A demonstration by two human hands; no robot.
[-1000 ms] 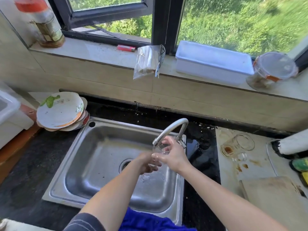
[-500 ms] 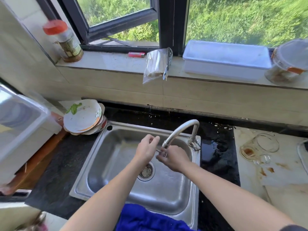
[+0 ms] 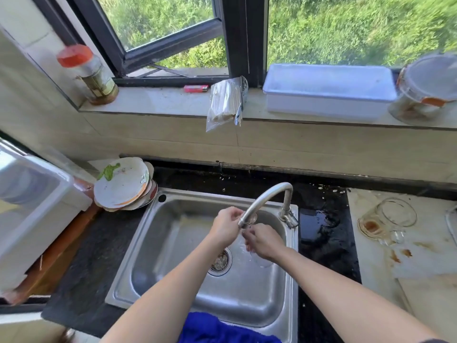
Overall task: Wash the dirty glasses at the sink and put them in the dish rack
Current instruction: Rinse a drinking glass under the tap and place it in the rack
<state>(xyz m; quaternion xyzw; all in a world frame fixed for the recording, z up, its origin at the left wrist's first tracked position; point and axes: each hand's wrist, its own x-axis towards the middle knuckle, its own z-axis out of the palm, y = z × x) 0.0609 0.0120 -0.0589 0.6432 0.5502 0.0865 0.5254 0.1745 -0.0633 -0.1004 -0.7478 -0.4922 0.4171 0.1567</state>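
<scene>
Far left on the counter we've got a big white plastic box, and a stack of dirty plates sits at the back left corner of the sink, the top one with a green smear on it. Over the basin our two hands are close together right under the tap. Our left hand has its fingers curled up by the spout tip, and honestly we can't tell if it's gripping anything. Our right hand is wrapped around the clear glass, which is over the middle of the basin, just right of the drain. A blue cloth hangs over the sink's front edge. On the right end of the counter, the other dirty glasses sit bunched together with brown gunk in them, well apart from the sink.
</scene>
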